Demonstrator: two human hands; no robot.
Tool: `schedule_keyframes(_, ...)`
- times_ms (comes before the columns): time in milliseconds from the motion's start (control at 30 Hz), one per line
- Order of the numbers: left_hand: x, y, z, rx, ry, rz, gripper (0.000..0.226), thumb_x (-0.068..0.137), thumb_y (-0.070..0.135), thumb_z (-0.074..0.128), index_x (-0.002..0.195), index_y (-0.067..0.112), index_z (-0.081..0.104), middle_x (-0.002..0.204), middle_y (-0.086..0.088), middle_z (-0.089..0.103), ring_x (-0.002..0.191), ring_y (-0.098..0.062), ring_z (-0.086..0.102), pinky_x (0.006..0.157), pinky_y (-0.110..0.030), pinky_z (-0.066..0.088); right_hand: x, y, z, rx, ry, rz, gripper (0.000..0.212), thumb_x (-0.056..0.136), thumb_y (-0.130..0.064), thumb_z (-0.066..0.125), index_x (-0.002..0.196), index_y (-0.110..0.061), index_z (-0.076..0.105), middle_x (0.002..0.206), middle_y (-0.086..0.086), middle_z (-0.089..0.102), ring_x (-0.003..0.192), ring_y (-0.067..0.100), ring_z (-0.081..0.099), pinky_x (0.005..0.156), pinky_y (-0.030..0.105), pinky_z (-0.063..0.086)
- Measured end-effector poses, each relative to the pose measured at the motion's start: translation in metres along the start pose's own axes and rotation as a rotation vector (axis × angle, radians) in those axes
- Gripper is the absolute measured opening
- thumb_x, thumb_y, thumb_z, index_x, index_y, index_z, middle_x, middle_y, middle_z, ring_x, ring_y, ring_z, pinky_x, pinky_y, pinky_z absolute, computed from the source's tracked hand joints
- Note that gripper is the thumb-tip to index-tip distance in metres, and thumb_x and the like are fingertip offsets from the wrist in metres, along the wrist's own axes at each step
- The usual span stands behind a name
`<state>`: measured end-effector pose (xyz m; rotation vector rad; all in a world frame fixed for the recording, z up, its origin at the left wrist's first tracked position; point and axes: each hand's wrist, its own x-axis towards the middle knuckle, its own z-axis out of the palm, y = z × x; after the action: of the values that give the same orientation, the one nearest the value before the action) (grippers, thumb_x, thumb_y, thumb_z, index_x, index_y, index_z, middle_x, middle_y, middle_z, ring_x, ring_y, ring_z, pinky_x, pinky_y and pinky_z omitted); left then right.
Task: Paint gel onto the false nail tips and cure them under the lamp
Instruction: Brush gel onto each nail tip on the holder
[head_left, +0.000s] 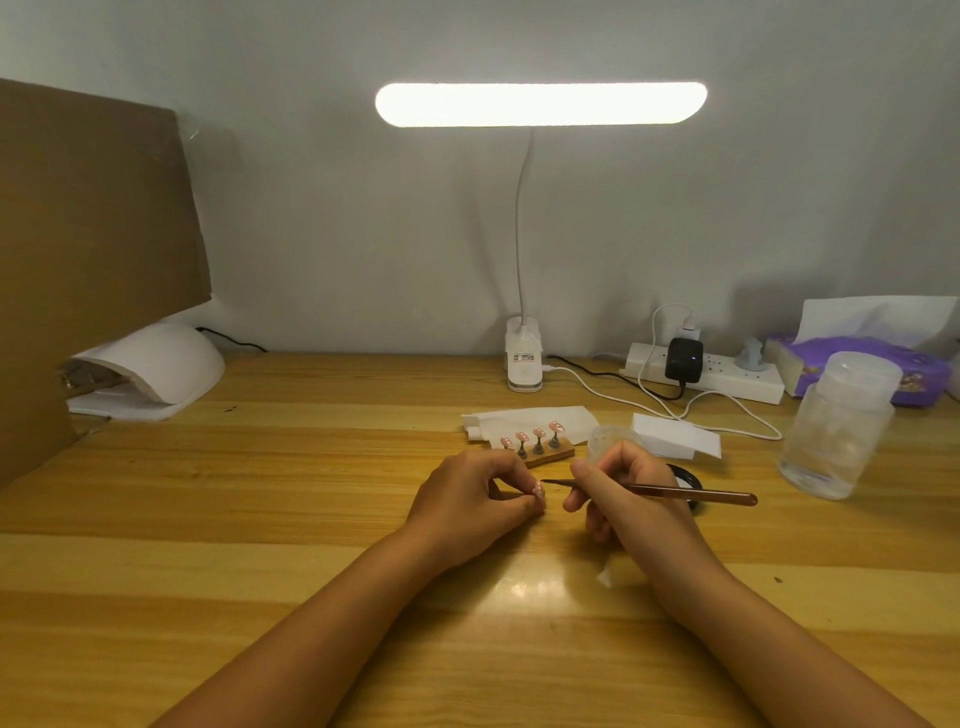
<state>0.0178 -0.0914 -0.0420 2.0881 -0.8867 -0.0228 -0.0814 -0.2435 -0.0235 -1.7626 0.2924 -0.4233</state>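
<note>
Nail tip (538, 491) pinched in L hand (467, 499) fingertips, just in front of wooden stand (548, 456). R hand (618, 488) clamped on liner brush (675, 491), bristles just beside tip, contact unclear. Risk: small tip twists in pinch, gel smears onto fingers. Curing lamp (150, 364) well left of stand.

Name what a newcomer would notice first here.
The glowing bar of the desk lamp at top centre draws the eye first. Below it, mid-table, the left hand pinches a pink nail tip while the right hand holds a brush pointed at it. Behind them four painted tips stand on a wooden holder; the white curing lamp sits far left.
</note>
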Motion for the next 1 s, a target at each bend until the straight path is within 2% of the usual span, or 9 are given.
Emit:
schedule_keyframes(100,0.0,0.002,0.0,0.021,0.008,-0.001,0.013,0.08,0.036,0.077,0.075,0.04,0.066,0.088,0.02,0.071,0.062,0.0,0.052,0.068,-0.033,0.049,-0.002,0.0,0.001,-0.046,-0.036,-0.018,0.02,0.093,-0.027,0.062,0.088,-0.009,0.057,0.072,0.002,0.074,0.051,0.006,0.057,0.047,0.019,0.045)
schedule_keyframes(267,-0.002,0.003,0.0,0.05,0.017,-0.001,0.017,0.08,0.035,0.078,0.075,0.043,0.064,0.089,0.019,0.07,0.064,-0.001,0.053,0.068,-0.033,0.051,0.0,0.001,0.002,-0.109,-0.059,0.011,0.012,0.091,-0.017,0.062,0.085,-0.008,0.056,0.066,0.003,0.072,0.05,0.007,0.059,0.047,0.02,0.047)
schedule_keyframes(467,-0.004,0.002,0.0,0.072,0.041,0.021,0.016,0.081,0.036,0.075,0.075,0.043,0.062,0.088,0.022,0.068,0.063,0.0,0.051,0.064,-0.027,0.045,-0.001,0.002,-0.002,0.055,0.075,-0.015,0.014,0.092,-0.016,0.062,0.081,-0.01,0.056,0.065,0.006,0.071,0.047,0.007,0.056,0.043,0.019,0.044)
schedule_keyframes(600,-0.005,0.005,-0.001,0.053,0.233,0.003,0.015,0.083,0.029,0.071,0.076,0.038,0.061,0.09,0.021,0.067,0.06,-0.003,0.052,0.061,-0.027,0.043,-0.002,0.001,-0.004,0.085,0.134,-0.069,0.018,0.095,-0.02,0.059,0.081,-0.009,0.055,0.066,0.005,0.07,0.047,0.006,0.053,0.042,0.017,0.042)
schedule_keyframes(700,-0.003,0.005,-0.007,0.116,0.423,-0.075,0.006,0.084,0.029,0.07,0.084,0.03,0.064,0.092,0.018,0.066,0.068,-0.01,0.056,0.061,-0.028,0.043,-0.001,0.002,-0.006,0.099,0.165,-0.056,0.016,0.094,-0.017,0.058,0.081,-0.009,0.055,0.064,0.006,0.069,0.046,0.006,0.052,0.042,0.017,0.042)
schedule_keyframes(767,-0.002,0.004,-0.012,0.142,0.475,-0.149,0.004,0.086,0.03,0.069,0.085,0.03,0.064,0.087,0.018,0.063,0.072,-0.011,0.053,0.06,-0.027,0.037,0.001,0.001,-0.008,0.114,0.181,-0.043,0.014,0.094,-0.015,0.057,0.082,-0.007,0.055,0.064,0.006,0.069,0.046,0.006,0.051,0.043,0.018,0.042)
schedule_keyframes(933,0.002,-0.004,-0.016,0.1,0.401,-0.276,0.006,0.087,0.033,0.069,0.085,0.034,0.063,0.099,0.015,0.067,0.086,-0.018,0.06,0.065,-0.026,0.039,0.003,0.003,-0.008,0.106,0.188,-0.036,0.016,0.095,-0.017,0.057,0.081,-0.009,0.056,0.064,0.004,0.069,0.046,0.006,0.052,0.046,0.021,0.043)
schedule_keyframes(1000,0.004,-0.006,-0.016,0.075,0.358,-0.276,0.009,0.087,0.032,0.069,0.084,0.036,0.062,0.102,0.015,0.068,0.083,-0.016,0.061,0.067,-0.026,0.043,0.004,0.004,-0.007,0.085,0.174,-0.037,0.016,0.096,-0.018,0.057,0.082,-0.01,0.056,0.064,0.004,0.069,0.045,0.005,0.052,0.044,0.018,0.043)
